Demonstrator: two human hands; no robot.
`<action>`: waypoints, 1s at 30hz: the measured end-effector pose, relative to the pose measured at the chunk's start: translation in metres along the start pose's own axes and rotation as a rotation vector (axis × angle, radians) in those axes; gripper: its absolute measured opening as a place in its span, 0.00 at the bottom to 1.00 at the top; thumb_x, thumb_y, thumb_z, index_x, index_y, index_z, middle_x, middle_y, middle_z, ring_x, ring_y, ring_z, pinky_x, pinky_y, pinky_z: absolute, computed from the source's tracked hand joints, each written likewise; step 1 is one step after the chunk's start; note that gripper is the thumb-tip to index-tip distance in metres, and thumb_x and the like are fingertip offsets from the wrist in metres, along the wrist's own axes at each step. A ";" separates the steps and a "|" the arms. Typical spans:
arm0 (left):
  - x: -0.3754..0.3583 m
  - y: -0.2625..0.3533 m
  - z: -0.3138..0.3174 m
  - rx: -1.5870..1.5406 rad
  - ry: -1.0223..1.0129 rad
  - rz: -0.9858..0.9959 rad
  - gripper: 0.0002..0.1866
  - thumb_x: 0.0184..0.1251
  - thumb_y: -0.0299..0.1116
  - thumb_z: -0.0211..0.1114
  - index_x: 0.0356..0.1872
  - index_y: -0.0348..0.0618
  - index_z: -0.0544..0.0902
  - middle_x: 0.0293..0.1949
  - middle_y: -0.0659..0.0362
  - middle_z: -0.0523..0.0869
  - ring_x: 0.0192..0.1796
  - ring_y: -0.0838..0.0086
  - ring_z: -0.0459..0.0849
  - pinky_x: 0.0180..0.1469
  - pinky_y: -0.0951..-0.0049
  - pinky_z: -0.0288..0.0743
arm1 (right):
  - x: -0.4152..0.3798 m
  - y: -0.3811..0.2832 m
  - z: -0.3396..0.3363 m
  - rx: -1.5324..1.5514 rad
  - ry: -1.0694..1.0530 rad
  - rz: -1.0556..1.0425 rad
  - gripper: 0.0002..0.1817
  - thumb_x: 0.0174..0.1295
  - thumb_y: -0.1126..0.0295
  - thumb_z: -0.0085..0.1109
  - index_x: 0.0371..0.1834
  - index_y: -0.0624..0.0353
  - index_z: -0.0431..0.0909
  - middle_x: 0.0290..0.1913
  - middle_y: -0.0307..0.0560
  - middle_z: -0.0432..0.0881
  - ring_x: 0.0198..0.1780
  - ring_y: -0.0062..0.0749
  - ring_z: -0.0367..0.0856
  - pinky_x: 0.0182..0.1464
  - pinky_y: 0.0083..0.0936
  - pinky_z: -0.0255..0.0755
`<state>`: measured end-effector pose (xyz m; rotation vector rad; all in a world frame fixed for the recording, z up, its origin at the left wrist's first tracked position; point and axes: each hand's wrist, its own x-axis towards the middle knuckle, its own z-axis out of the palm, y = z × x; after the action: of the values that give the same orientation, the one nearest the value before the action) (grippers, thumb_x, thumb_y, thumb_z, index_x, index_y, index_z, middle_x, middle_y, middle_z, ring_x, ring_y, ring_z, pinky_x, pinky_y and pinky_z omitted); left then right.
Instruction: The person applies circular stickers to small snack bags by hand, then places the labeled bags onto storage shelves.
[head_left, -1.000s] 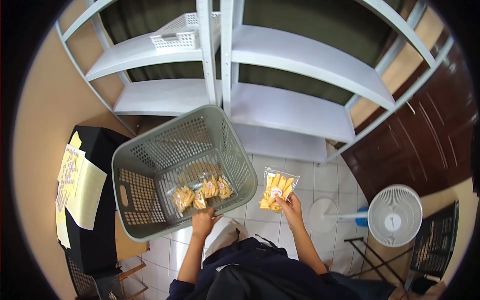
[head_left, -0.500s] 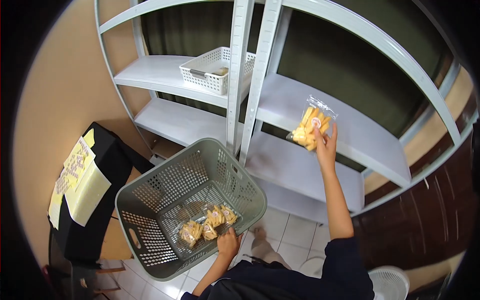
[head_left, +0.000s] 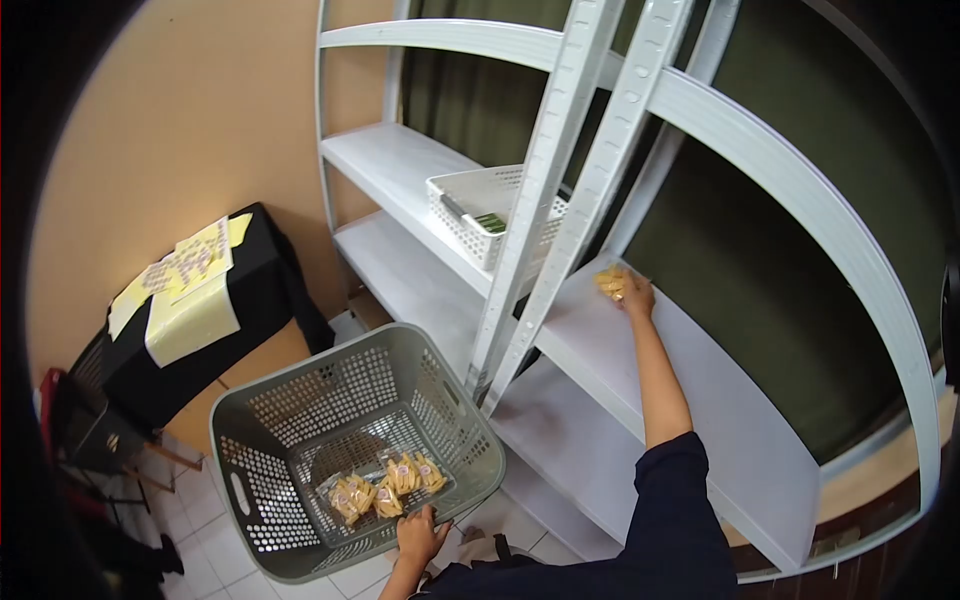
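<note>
My right hand (head_left: 634, 294) is closed on a clear bag of yellow snack sticks (head_left: 609, 283), at the back left corner of the right rack's upper shelf (head_left: 690, 370). My left hand (head_left: 420, 536) grips the near rim of a large grey perforated basket (head_left: 360, 455). Several similar snack bags (head_left: 386, 487) lie together on the basket's floor, toward its near right side.
A white basket (head_left: 490, 205) with a green item inside sits on the left rack's shelf (head_left: 400, 170). At the left, yellow and white sheets (head_left: 195, 280) lie on a black cloth (head_left: 270, 270) over a table. A metal post (head_left: 550, 170) stands between the shelves.
My right hand has carried the snack bag from in front of the rack to the back of its shelf. The view has turned, and my left hand remains on the basket's rim.
</note>
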<state>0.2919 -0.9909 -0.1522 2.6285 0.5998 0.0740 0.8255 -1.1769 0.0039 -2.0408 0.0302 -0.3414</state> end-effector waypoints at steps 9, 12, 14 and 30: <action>0.000 -0.006 -0.009 -0.032 -0.043 0.014 0.27 0.44 0.57 0.61 0.34 0.41 0.74 0.25 0.52 0.80 0.32 0.58 0.79 0.39 0.63 0.70 | 0.030 0.000 0.018 -0.372 0.082 -0.220 0.37 0.49 0.35 0.44 0.42 0.61 0.73 0.39 0.57 0.78 0.40 0.46 0.76 0.40 0.34 0.70; -0.002 -0.022 -0.025 -0.150 -0.171 -0.030 0.34 0.45 0.61 0.59 0.43 0.38 0.72 0.33 0.49 0.81 0.38 0.56 0.79 0.41 0.63 0.72 | 0.023 -0.012 0.004 0.021 -0.272 0.069 0.26 0.54 0.38 0.40 0.38 0.48 0.72 0.14 0.33 0.64 0.10 0.16 0.57 0.10 0.15 0.46; -0.004 -0.038 -0.038 -0.274 -0.217 -0.087 0.33 0.49 0.59 0.57 0.44 0.37 0.72 0.35 0.49 0.81 0.39 0.57 0.79 0.43 0.64 0.72 | 0.001 -0.029 -0.018 -0.079 -0.152 0.198 0.28 0.54 0.38 0.41 0.43 0.49 0.70 0.18 0.33 0.67 0.14 0.16 0.59 0.14 0.13 0.49; 0.034 -0.284 -0.006 -0.539 -0.277 -0.650 0.28 0.51 0.51 0.60 0.38 0.31 0.74 0.36 0.47 0.80 0.40 0.64 0.79 0.43 0.70 0.71 | -0.415 -0.071 0.190 0.131 -0.896 -0.517 0.17 0.46 0.79 0.53 0.43 0.62 0.70 0.37 0.46 0.76 0.33 0.28 0.75 0.36 0.23 0.70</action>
<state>0.2078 -0.7444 -0.2709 1.7930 1.1156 -0.2822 0.4664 -0.9096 -0.1124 -1.8829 -1.0454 0.2779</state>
